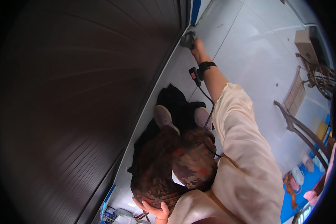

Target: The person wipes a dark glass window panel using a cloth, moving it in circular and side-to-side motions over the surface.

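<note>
My right hand (198,47) reaches far out along the floor and grips a dark grey cloth (188,40). The bunched cloth lies on the pale tiled floor (246,56), close against the foot of a dark brown ribbed panel (95,70). Around my right wrist is a black strap (207,66) with a small device (195,76) and a cable. My left hand (156,210) rests on my patterned trouser leg (156,179) near the knee, fingers spread and holding nothing. Beneath my mauve shoes (164,118) lies a black fabric (172,95).
Along the right stand a cast-iron treadle base (322,78), a curved metal leg (299,126) and a cardboard box (305,46). A blue surface (292,197) at lower right bears shoes and other small items. Packages (121,214) sit at lower left.
</note>
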